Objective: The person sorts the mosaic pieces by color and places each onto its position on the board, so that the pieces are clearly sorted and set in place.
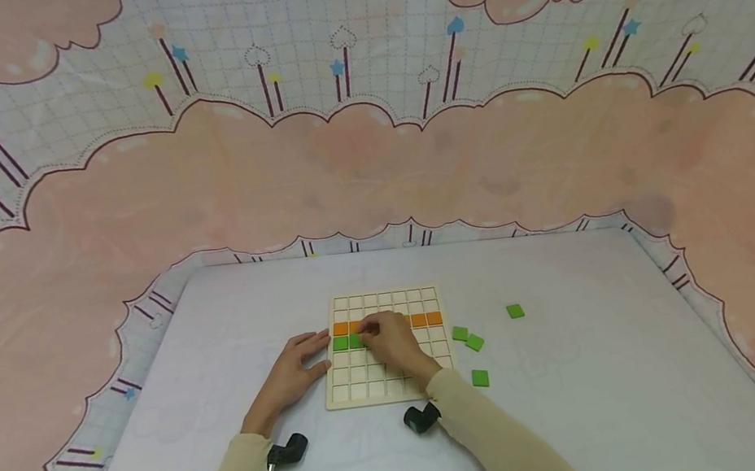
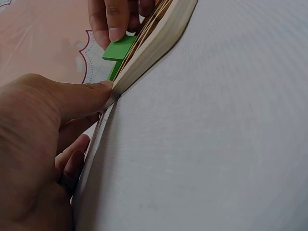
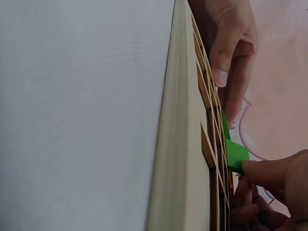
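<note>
We pinch a green tile (image 2: pixel 120 47) over the left part of the gridded board (image 1: pixel 374 400).
At left, our left hand (image 1: pixel 293 374) touches the board's left edge, fingers loosely extended; our right hand (image 1: pixel 394 341) has its thumb and fingers closed on the tile. It should be light, stiff, slightly slick, best held by opposite edges. Raised ridges likely leave little slack; right, tabletop (image 1: pixel 613 363) spreads around four loose green tiles (image 1: pixel 480 378).

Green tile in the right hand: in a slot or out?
Out. The left wrist view shows the green tile above the grid board, pinched in the right hand, not lying flush in a slot.
</note>
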A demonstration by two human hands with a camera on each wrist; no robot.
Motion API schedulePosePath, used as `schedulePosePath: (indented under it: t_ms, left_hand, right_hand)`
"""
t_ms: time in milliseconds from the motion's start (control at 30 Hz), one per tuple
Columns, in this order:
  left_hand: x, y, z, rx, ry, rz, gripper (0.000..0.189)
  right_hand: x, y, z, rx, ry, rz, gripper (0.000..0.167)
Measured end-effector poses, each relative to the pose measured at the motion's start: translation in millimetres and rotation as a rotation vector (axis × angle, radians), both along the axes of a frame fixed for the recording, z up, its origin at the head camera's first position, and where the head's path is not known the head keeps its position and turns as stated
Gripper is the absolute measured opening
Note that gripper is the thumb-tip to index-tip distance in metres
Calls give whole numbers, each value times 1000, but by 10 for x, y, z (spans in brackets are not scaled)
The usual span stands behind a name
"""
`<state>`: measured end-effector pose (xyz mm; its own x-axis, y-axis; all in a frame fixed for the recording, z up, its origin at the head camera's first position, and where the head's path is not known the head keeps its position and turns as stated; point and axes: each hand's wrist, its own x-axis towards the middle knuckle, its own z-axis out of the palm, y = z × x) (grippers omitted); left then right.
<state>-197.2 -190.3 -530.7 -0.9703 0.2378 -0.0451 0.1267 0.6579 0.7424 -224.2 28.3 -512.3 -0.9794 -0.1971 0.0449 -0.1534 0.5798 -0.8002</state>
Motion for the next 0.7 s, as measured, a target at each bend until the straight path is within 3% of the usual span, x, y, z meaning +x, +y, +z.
schedulePosePath:
  t_ms: [467, 700]
  left_hand:
    - [4, 1, -6, 12, 3, 2, 54]
    - [17, 6, 2, 0, -3, 7, 53]
  right_hand:
    - [7, 34, 22, 38, 13, 66, 17]
    - [62, 72, 156, 12, 29, 69, 19]
